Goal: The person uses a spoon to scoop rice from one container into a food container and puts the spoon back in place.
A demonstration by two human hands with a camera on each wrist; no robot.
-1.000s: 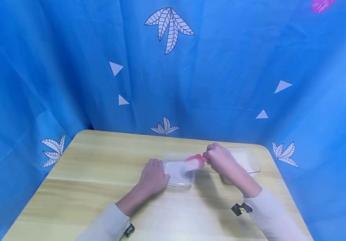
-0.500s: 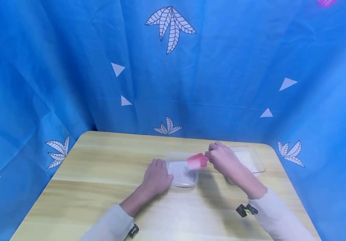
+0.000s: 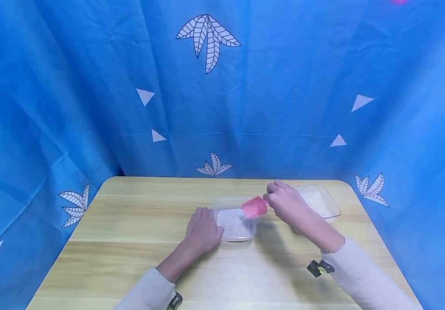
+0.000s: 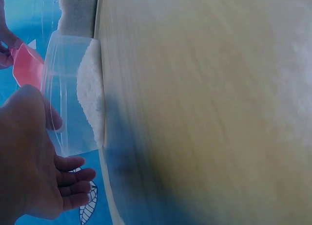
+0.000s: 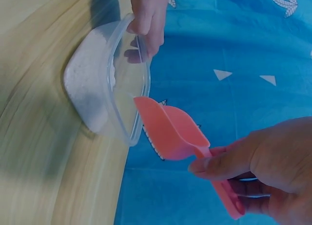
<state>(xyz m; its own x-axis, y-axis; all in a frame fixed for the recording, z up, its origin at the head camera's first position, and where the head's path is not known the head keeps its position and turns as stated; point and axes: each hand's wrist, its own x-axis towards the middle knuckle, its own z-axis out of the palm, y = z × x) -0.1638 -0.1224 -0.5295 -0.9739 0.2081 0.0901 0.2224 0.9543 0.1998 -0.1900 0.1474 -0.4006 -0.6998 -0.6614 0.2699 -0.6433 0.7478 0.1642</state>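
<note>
Tub lower middle got grains, scoop looks empty, lower-right box got plenty left. Left hand gripping tub, right hand pinching scoop.

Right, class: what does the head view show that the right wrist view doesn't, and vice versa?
Only the head view: the second container and the sleeves.
Only the right wrist view: the end of the scoop's handle.
Both: the pink scoop in the right hand, the left hand on the clear container with white contents, the table and blue curtain.

Blue curtains bordering a wooden table form a screened-off nook.
</note>
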